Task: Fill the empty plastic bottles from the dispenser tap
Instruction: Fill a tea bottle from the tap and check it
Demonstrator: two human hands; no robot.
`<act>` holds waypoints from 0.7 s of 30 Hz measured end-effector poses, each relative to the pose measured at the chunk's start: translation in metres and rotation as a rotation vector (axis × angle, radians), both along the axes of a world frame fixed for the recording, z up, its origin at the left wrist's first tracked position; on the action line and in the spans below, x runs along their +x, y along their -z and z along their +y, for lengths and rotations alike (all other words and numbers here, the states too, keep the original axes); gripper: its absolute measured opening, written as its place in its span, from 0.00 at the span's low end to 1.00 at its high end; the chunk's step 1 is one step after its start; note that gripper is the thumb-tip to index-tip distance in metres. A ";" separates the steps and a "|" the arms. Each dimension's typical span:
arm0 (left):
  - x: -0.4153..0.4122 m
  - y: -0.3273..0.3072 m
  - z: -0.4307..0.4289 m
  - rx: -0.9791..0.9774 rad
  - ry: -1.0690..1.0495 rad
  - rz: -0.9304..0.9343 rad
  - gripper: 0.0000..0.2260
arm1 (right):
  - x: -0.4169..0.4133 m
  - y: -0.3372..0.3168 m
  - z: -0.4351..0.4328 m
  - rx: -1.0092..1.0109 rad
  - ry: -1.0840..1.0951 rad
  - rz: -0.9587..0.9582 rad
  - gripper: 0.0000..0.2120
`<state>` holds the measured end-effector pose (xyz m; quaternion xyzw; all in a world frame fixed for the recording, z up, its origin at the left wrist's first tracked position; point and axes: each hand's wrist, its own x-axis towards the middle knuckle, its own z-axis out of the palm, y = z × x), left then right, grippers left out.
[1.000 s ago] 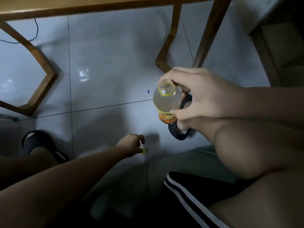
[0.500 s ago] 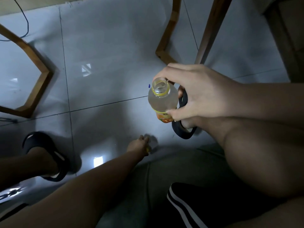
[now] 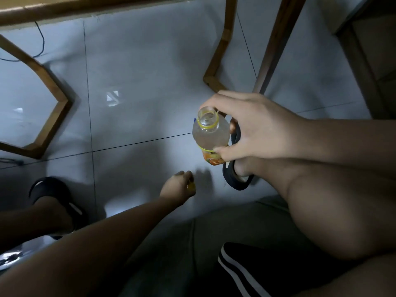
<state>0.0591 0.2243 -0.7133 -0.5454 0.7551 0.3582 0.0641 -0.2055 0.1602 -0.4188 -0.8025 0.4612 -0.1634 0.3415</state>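
Observation:
My right hand [image 3: 248,127] grips a clear plastic bottle [image 3: 211,135] from the right side, fingers and thumb curled round it. The bottle is uncapped, has a yellow neck ring and an orange label, and is held upright above the floor. My left hand [image 3: 177,186] reaches down to the grey tile floor, its fingers curled on a small yellow cap [image 3: 191,186]. No dispenser tap is in view.
Wooden table legs [image 3: 220,52] stand ahead and a hexagonal wooden frame [image 3: 53,112] to the left on the tile floor [image 3: 139,86]. My feet wear dark slippers, one at left [image 3: 53,198], one under the bottle [image 3: 235,179]. A black cable [image 3: 40,43] lies at far left.
My left hand closed its fingers on the yellow cap on the floor. The bottle stays in my right hand, about where it was. The camera shifted slightly.

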 end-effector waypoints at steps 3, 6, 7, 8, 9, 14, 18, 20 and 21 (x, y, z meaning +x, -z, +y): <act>0.009 -0.048 -0.014 -0.059 -0.036 0.126 0.10 | 0.007 -0.011 0.002 -0.005 -0.018 -0.008 0.27; 0.019 -0.111 -0.025 -0.115 -0.041 0.245 0.09 | 0.017 -0.031 0.005 -0.012 -0.034 -0.010 0.26; 0.023 -0.133 -0.028 -0.136 -0.039 0.285 0.10 | 0.021 -0.039 0.007 -0.022 -0.042 -0.009 0.26; 0.028 -0.155 -0.031 -0.154 -0.038 0.323 0.10 | 0.025 -0.047 0.009 -0.035 -0.050 -0.010 0.26; 0.033 -0.176 -0.032 -0.171 -0.036 0.361 0.11 | 0.030 -0.056 0.011 -0.046 -0.056 -0.012 0.26; 0.062 -0.278 -0.028 -0.298 -0.062 0.490 0.12 | 0.062 -0.095 0.026 -0.095 -0.059 -0.022 0.26; 0.095 -0.348 -0.017 -0.360 -0.125 0.569 0.11 | 0.092 -0.118 0.040 -0.123 -0.027 -0.021 0.27; 0.114 -0.378 -0.014 -0.378 -0.164 0.631 0.10 | 0.109 -0.126 0.047 -0.142 -0.006 -0.029 0.26; 0.123 -0.391 -0.012 -0.393 -0.190 0.665 0.09 | 0.118 -0.130 0.051 -0.150 0.003 -0.036 0.26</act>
